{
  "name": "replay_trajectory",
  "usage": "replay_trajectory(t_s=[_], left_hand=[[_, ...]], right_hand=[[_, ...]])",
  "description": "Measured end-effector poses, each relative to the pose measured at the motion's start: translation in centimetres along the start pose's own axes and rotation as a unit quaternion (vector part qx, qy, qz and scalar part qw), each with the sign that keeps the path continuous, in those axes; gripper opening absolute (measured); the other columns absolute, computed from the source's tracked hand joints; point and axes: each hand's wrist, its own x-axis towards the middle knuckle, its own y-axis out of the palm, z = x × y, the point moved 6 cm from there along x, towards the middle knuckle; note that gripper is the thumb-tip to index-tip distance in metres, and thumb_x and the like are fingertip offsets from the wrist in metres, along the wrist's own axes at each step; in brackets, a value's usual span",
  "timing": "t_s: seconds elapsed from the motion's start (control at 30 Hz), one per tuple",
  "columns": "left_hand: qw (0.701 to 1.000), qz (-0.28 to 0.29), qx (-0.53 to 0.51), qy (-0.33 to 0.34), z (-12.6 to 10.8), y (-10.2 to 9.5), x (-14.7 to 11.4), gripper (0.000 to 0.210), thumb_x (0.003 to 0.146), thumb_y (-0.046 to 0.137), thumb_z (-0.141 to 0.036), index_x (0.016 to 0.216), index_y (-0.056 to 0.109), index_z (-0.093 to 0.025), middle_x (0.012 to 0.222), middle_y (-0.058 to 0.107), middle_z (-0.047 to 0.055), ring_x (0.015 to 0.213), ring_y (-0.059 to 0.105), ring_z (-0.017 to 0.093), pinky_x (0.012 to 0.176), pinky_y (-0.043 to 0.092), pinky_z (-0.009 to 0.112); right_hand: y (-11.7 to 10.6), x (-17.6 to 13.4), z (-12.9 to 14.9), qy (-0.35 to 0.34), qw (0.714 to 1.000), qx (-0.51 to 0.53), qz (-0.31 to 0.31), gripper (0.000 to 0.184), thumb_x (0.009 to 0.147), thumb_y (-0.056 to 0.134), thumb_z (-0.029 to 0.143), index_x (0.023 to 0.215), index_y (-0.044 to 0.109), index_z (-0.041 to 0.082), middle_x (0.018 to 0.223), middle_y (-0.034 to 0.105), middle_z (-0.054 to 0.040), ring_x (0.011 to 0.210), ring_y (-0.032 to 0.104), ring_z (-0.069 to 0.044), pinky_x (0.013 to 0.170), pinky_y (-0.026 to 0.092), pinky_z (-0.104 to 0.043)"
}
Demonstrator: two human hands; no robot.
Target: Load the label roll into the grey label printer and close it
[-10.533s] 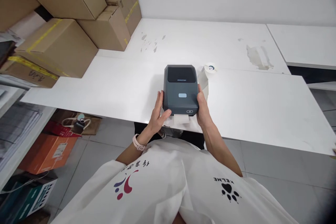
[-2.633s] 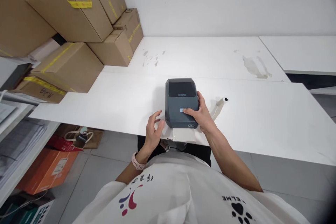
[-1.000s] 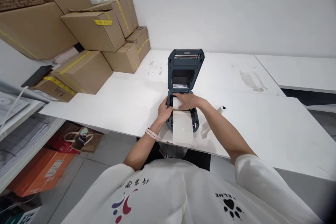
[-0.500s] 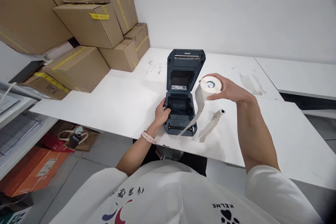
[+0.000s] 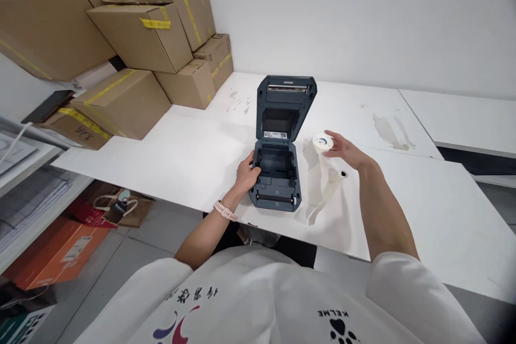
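Observation:
A dark blue-grey label printer stands on the white table with its lid swung up, and its inner bay shows no roll. My left hand grips the printer's left side, thumb over the edge. Right of the printer, a roll of white labels stands on end at table level, its loose strip trailing toward the front edge. Fingers and thumb of my right hand are round the roll's right side. Nearer me, a thin core with white backing strip lies on the table.
Cardboard boxes with yellow tape are piled at the back left. A dark flat object rests by the lower boxes. An orange box and bags lie below the table's left end. A white wall rises behind.
My right hand has brought the label roll down and away from the printer to the table. Its strip no longer crosses the printer. My left hand stays on the printer.

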Motion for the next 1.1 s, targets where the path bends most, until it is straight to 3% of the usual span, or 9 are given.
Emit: replay_trajectory(t_s=[0.17, 0.27, 0.4, 0.5, 0.63, 0.7, 0.77, 0.93, 1.1], left_hand=[[1.0, 0.003, -0.006, 0.004, -0.1, -0.2, 0.0, 0.083, 0.07, 0.056, -0.012, 0.153, 0.057, -0.019, 0.139, 0.073, 0.007, 0.12, 0.069, 0.028, 0.103, 0.055, 0.039], [1.0, 0.003, -0.016, 0.012, -0.2, -0.2, 0.1, 0.081, 0.069, 0.057, -0.012, 0.149, 0.061, -0.019, 0.135, 0.075, 0.006, 0.12, 0.069, 0.029, 0.106, 0.054, 0.04], [1.0, 0.004, -0.017, 0.019, -0.3, -0.1, 0.2, 0.079, 0.068, 0.056, -0.012, 0.146, 0.064, -0.02, 0.133, 0.076, 0.006, 0.12, 0.068, 0.029, 0.106, 0.054, 0.042], [1.0, 0.002, -0.021, 0.021, -0.3, 0.0, 0.1, 0.078, 0.069, 0.055, -0.012, 0.146, 0.064, -0.021, 0.129, 0.076, 0.006, 0.119, 0.068, 0.029, 0.106, 0.054, 0.043], [0.999, -0.004, -0.031, 0.021, -0.5, 0.1, 0.0, 0.079, 0.069, 0.055, -0.013, 0.146, 0.063, -0.02, 0.128, 0.076, 0.007, 0.117, 0.068, 0.03, 0.104, 0.054, 0.044], [0.999, -0.001, -0.031, 0.025, -0.5, 0.2, -0.1, 0.078, 0.069, 0.055, -0.013, 0.146, 0.063, -0.019, 0.128, 0.076, 0.008, 0.117, 0.068, 0.031, 0.103, 0.054, 0.044], [0.999, 0.002, -0.027, 0.029, -0.5, 0.2, -0.1, 0.078, 0.069, 0.055, -0.013, 0.147, 0.062, -0.02, 0.129, 0.076, 0.008, 0.117, 0.067, 0.031, 0.1, 0.055, 0.043], [1.0, -0.003, -0.018, 0.016, -0.1, 0.4, 0.1, 0.079, 0.07, 0.054, -0.014, 0.148, 0.061, -0.02, 0.126, 0.076, 0.008, 0.113, 0.068, 0.03, 0.097, 0.056, 0.041], [0.999, -0.01, -0.03, 0.01, -0.2, 0.3, 0.0, 0.078, 0.068, 0.054, -0.013, 0.145, 0.063, -0.017, 0.123, 0.076, 0.01, 0.116, 0.066, 0.031, 0.103, 0.052, 0.044]], right_hand=[[-3.5, -7.8, -3.0, -0.014, 0.997, 0.06, -0.041, 0.068, 0.071, 0.086, 0.037, 0.135, 0.066, 0.038, 0.156, 0.062, -0.009, 0.151, 0.051, -0.034, 0.127, 0.041, -0.055], [-1.7, -10.9, -4.3, 0.019, 0.999, 0.03, 0.002, 0.07, 0.071, 0.09, 0.043, 0.137, 0.066, 0.04, 0.157, 0.061, -0.007, 0.15, 0.052, -0.035, 0.122, 0.047, -0.055], [1.8, -11.4, -4.0, 0.055, 0.998, -0.013, 0.012, 0.056, 0.074, 0.088, 0.059, 0.12, 0.074, 0.03, 0.149, 0.067, -0.0105, 0.134, 0.065, -0.038, 0.111, 0.055, -0.055], [3.0, -11.0, -1.5, 0.022, 0.999, 0.026, 0.029, 0.051, 0.072, 0.086, 0.066, 0.104, 0.077, 0.027, 0.118, 0.079, -0.0108, 0.115, 0.073, -0.037, 0.104, 0.059, -0.055], [5.3, -10.8, 7.0, -0.136, 0.983, 0.037, 0.115, 0.062, 0.075, 0.081, 0.071, 0.118, 0.075, 0.027, 0.095, 0.08, -0.008, 0.098, 0.077, -0.035, 0.1, 0.058, -0.056], [9.0, -10.2, 11.2, -0.162, 0.96, -0.079, 0.212, 0.055, 0.088, 0.074, 0.061, 0.131, 0.07, 0.028, 0.112, 0.08, -0.009, 0.102, 0.076, -0.032, 0.095, 0.059, -0.05], [13.2, -8.7, 14.4, -0.189, 0.923, -0.231, 0.243, 0.046, 0.096, 0.066, 0.05, 0.136, 0.068, 0.027, 0.129, 0.076, -0.0098, 0.111, 0.073, -0.032, 0.096, 0.058, -0.047], [21.8, -3.5, 14.5, -0.176, 0.77, -0.578, 0.207, 0.031, 0.094, 0.06, 0.017, 0.122, 0.073, 0.016, 0.122, 0.078, -0.0168, 0.118, 0.071, -0.037, 0.106, 0.05, -0.052], [22.9, -3.3, 12.3, -0.17, 0.761, -0.605, 0.16, 0.036, 0.091, 0.062, 0.015, 0.126, 0.071, 0.013, 0.127, 0.076, -0.0192, 0.123, 0.067, -0.038, 0.106, 0.05, -0.052]])
